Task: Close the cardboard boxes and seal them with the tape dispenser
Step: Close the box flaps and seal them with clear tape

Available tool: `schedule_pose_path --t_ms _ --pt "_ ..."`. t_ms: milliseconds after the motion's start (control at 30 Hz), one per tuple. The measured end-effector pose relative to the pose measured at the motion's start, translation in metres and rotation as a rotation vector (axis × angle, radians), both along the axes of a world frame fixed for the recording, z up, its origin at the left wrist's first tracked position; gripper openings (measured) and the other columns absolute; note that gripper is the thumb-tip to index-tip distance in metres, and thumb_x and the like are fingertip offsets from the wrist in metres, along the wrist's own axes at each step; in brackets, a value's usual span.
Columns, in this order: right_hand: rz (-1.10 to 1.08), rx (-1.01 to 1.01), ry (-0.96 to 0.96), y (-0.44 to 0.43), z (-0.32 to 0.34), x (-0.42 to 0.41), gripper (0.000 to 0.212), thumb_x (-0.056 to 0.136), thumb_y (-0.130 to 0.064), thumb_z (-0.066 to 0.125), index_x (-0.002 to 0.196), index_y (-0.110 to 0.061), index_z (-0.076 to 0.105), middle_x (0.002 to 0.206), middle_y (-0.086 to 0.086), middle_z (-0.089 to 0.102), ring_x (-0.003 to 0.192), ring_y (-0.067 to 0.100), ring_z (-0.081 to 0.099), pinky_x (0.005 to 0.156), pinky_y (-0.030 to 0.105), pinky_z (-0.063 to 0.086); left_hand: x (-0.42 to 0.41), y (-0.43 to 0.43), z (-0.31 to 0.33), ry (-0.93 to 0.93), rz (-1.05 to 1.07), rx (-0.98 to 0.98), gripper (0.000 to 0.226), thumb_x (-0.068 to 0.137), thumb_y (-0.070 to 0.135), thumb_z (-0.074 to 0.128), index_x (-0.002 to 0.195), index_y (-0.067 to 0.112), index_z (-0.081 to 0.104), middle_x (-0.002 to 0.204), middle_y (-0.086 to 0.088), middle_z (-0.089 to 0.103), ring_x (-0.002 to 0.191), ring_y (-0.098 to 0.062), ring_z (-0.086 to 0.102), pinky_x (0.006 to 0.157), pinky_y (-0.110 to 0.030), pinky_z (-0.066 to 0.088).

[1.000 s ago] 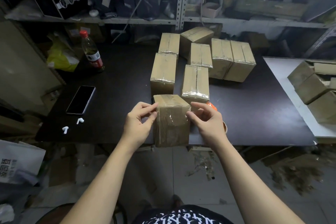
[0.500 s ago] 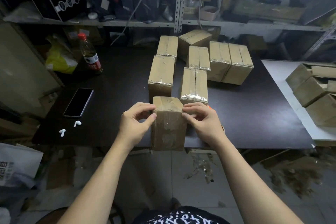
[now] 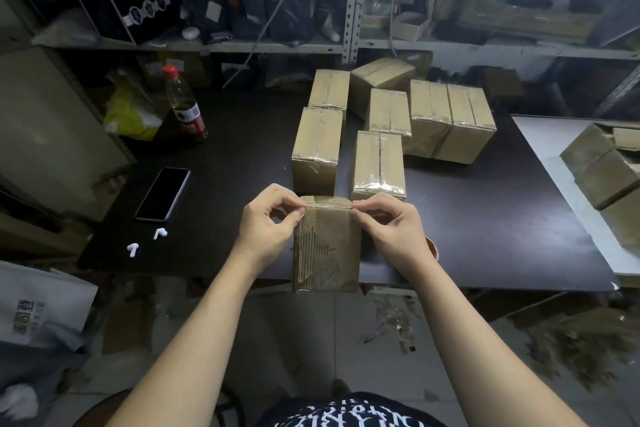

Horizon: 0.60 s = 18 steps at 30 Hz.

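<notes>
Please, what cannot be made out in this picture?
Round object: head view, mostly behind the right hand; perhaps the tape dispenser.
Bottle label: head view, too small to read.
Right-side cardboard boxes: head view, cut by the frame edge.
Front cardboard box: head view, contents hidden by closed flaps.

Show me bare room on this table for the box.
Widest: dark table right of the held box, between the taped boxes and the white board. Narrower: between the phone and those boxes. Crowded: the back middle.

box at table near edge, sealed boxes behind, phone left
</notes>
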State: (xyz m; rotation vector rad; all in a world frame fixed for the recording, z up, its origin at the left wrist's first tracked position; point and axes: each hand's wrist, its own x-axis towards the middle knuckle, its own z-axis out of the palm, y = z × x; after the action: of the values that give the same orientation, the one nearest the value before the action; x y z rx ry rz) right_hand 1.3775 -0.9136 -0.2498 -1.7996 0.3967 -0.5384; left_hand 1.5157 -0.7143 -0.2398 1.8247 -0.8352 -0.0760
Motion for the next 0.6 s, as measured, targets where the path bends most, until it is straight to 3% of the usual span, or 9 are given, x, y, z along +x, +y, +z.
schedule_pose_path --t_ms 133,300,433,600 --pt "0.025 -0.052 0.033 -0.003 0.000 0.002 0.015 0.096 -0.012 0.073 0.103 -0.025 0.078 0.106 -0.008 0.074 0.106 0.016 0.069 0.090 0.031 0.059 -0.001 -0.002 0.004 -0.037 -0.009 0.060 0.013 0.092 0.004 0.074 0.094 0.018 0.075 0.099 0.008 0.073 0.089 -0.011 0.066 0.071 -0.006 0.042" --pt "0.018 -0.057 -0.036 -0.003 -0.003 0.005 0.033 0.094 0.002 0.070 0.097 -0.029 0.079 0.109 0.000 0.073 0.110 0.021 0.068 0.094 0.034 0.060 0.009 -0.004 0.006 -0.022 -0.058 0.091 0.015 0.094 0.007 0.073 0.102 0.018 0.079 0.099 0.009 0.075 0.094 -0.009 0.067 0.071 -0.007 0.043" --pt "0.045 -0.074 -0.039 -0.005 -0.002 0.009 0.035 0.094 0.006 0.068 0.097 -0.027 0.079 0.109 -0.001 0.074 0.109 0.018 0.068 0.094 0.036 0.061 0.018 -0.005 0.004 -0.006 -0.078 0.020 0.017 0.092 0.001 0.074 0.102 0.013 0.081 0.099 0.005 0.077 0.095 -0.013 0.070 0.080 -0.017 0.052" --pt "0.100 -0.136 -0.002 -0.012 0.000 0.011 0.032 0.094 0.007 0.062 0.102 -0.016 0.082 0.113 -0.006 0.076 0.113 0.015 0.068 0.095 0.039 0.060 0.021 -0.003 -0.001 -0.166 -0.120 -0.007 0.018 0.090 -0.003 0.074 0.102 0.008 0.082 0.103 -0.001 0.077 0.100 -0.013 0.072 0.083 -0.033 0.061"
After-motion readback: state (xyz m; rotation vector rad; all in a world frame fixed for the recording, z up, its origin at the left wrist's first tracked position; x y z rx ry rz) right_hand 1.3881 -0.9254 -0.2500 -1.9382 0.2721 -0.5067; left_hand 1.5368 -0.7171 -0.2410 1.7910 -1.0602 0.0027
